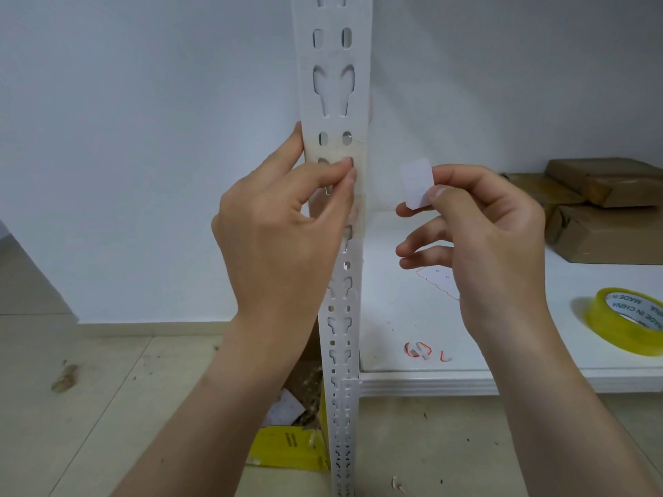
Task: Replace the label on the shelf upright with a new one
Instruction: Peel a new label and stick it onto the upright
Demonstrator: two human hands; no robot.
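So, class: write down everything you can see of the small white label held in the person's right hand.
The label is a small, blank white rectangle with rounded corners, thin like paper or sticker stock. It stands roughly upright, slightly tilted, pinched at its lower right corner between the thumb and forefinger of the right hand. It hangs in the air to the right of the shelf upright, touching nothing else.

The white shelf (502, 317) carries brown wrapped parcels (606, 206) at its back right, a roll of yellowish clear tape (626, 319) near the right edge, and small red-edged paper scraps (418, 349) near the front. On the dusty tiled floor (125, 389) below, a yellow box (287, 448) and a white card (285, 410) lie beside the upright's foot.
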